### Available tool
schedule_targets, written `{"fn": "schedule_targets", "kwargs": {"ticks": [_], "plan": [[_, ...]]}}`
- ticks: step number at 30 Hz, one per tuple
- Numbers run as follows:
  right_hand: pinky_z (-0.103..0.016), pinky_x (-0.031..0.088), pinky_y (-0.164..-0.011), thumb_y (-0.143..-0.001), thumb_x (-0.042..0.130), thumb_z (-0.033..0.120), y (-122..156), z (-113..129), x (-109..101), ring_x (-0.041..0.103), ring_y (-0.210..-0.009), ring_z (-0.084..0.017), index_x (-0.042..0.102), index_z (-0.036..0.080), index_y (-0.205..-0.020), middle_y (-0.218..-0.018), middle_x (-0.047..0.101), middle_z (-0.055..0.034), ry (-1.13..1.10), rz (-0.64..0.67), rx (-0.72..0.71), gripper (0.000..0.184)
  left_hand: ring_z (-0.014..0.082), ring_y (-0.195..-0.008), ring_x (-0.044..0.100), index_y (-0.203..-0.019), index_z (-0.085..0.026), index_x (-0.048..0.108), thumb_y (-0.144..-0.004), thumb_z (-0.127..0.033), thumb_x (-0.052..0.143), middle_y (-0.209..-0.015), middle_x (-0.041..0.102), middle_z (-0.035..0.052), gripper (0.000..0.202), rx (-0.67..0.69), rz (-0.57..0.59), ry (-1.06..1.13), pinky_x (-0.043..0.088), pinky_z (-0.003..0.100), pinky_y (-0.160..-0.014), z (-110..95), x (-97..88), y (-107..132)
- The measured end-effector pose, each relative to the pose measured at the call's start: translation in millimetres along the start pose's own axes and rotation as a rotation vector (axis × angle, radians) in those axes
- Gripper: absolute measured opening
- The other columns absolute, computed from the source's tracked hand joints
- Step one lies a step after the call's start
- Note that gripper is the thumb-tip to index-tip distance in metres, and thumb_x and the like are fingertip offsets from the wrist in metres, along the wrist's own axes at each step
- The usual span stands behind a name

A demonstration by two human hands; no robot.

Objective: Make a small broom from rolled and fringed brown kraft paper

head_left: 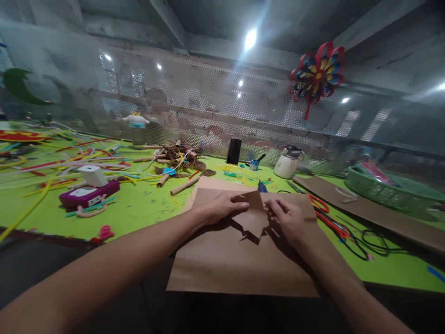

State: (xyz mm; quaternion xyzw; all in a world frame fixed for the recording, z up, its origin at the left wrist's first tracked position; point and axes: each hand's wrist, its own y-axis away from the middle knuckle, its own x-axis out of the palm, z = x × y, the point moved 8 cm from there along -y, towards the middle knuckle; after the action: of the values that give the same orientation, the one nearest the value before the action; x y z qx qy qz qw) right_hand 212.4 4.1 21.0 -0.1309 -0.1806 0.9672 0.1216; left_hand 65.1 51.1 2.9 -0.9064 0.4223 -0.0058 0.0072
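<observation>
A small jagged piece of brown paper [255, 217], cut with pointed edges, is held up between both hands over a large brown paper sheet [222, 264] on the green table [146, 206]. My left hand [222, 206] pinches the piece's upper left edge with fingers closed. My right hand [288, 218] grips its right side, fingers curled. Red-handled scissors [327, 213] lie just right of my right hand.
A purple box with a white device [90, 188] sits left. Coloured strips [62, 162] and paper rolls [177, 164] litter the far left. A black phone [234, 150], white jar [288, 162], green basket [385, 188], black cord [371, 241] and brown strip [375, 208] lie behind and right.
</observation>
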Motion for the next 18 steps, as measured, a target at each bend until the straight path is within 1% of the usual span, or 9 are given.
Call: {"fn": "schedule_targets", "kwargs": {"ticks": [2,3,6,8,9,11,12,15,18], "plan": [[-0.020,0.037,-0.042,-0.071,0.061,0.052,-1.5,-11.6,-1.3,0.046,-0.045,-0.008,0.063,0.016,-0.078,-0.065,0.059,-0.0014,-0.151,0.001,0.120,0.037,0.0187,-0.083,0.058,-0.102,-0.013,0.063,-0.073,-0.038,0.062,-0.097,0.066,0.0089,0.039,0.020,0.021,-0.029,0.043,0.032,-0.077,-0.6,1.0,-0.6],[-0.020,0.034,-0.040,-0.069,0.062,0.052,-1.3,-14.2,0.9,0.043,-0.043,-0.007,0.063,0.016,-0.076,-0.062,0.057,-0.0003,-0.189,0.024,0.155,0.037,0.0182,-0.083,0.058,-0.101,-0.013,0.063,-0.073,-0.038,0.062,-0.098,0.066,0.0085,0.038,0.040,0.031,-0.063,0.042,0.031,-0.078,-2.0,1.6,-0.6],[-0.019,0.029,-0.036,-0.067,0.065,0.051,1.7,-12.5,12.3,0.039,-0.040,-0.006,0.061,0.015,-0.068,-0.052,0.051,0.0023,-0.168,0.132,0.191,0.036,0.0175,-0.082,0.057,-0.096,-0.013,0.066,-0.073,-0.039,0.061,-0.095,0.066,0.0071,0.035,0.079,0.052,-0.203,0.041,0.029,-0.078,-4.9,2.8,-0.4],[-0.020,0.027,-0.036,-0.065,0.066,0.050,2.5,-9.2,15.6,0.037,-0.039,-0.007,0.061,0.015,-0.066,-0.049,0.049,0.0031,-0.124,0.163,0.178,0.035,0.0175,-0.081,0.056,-0.095,-0.013,0.066,-0.074,-0.040,0.060,-0.093,0.066,0.0066,0.035,0.071,0.068,-0.253,0.041,0.028,-0.076,-4.2,3.4,-0.6],[-0.020,0.026,-0.036,-0.065,0.067,0.049,1.6,-8.8,13.9,0.036,-0.038,-0.006,0.060,0.015,-0.065,-0.047,0.047,0.0037,-0.109,0.147,0.169,0.035,0.0176,-0.081,0.057,-0.096,-0.012,0.065,-0.074,-0.039,0.060,-0.093,0.066,0.0068,0.035,0.065,0.071,-0.261,0.041,0.028,-0.075,-3.6,3.4,-1.0],[-0.020,0.026,-0.037,-0.066,0.066,0.049,-3.2,-10.9,2.7,0.035,-0.039,-0.007,0.059,0.016,-0.063,-0.046,0.046,0.0044,-0.092,0.050,0.134,0.034,0.0178,-0.084,0.057,-0.100,-0.013,0.064,-0.073,-0.037,0.061,-0.097,0.065,0.0074,0.036,0.065,0.064,-0.251,0.041,0.028,-0.076,-3.7,2.4,-1.9],[-0.020,0.028,-0.039,-0.066,0.065,0.050,-6.4,-13.3,-5.6,0.036,-0.041,-0.007,0.058,0.016,-0.063,-0.048,0.047,0.0041,-0.087,-0.019,0.108,0.034,0.0179,-0.086,0.056,-0.103,-0.013,0.063,-0.073,-0.036,0.061,-0.100,0.065,0.0074,0.037,0.068,0.059,-0.243,0.041,0.028,-0.077,-4.0,1.8,-2.4],[-0.023,0.038,-0.049,-0.066,0.063,0.051,-14.7,-24.8,-30.0,0.047,-0.054,-0.012,0.059,0.018,-0.066,-0.058,0.056,0.0011,-0.093,-0.206,0.043,0.034,0.0177,-0.092,0.056,-0.109,-0.017,0.061,-0.072,-0.031,0.062,-0.106,0.063,0.0065,0.039,0.077,0.068,-0.220,0.040,0.028,-0.082,-5.6,2.3,-2.9],[-0.025,0.041,-0.051,-0.064,0.062,0.055,-19.6,-37.0,-41.6,0.051,-0.059,-0.016,0.058,0.019,-0.068,-0.060,0.059,-0.0001,-0.100,-0.283,0.051,0.037,0.0175,-0.092,0.056,-0.112,-0.018,0.059,-0.073,-0.030,0.061,-0.104,0.064,0.0063,0.041,0.052,0.076,-0.192,0.040,0.029,-0.082,-5.3,2.5,-2.2]]}}
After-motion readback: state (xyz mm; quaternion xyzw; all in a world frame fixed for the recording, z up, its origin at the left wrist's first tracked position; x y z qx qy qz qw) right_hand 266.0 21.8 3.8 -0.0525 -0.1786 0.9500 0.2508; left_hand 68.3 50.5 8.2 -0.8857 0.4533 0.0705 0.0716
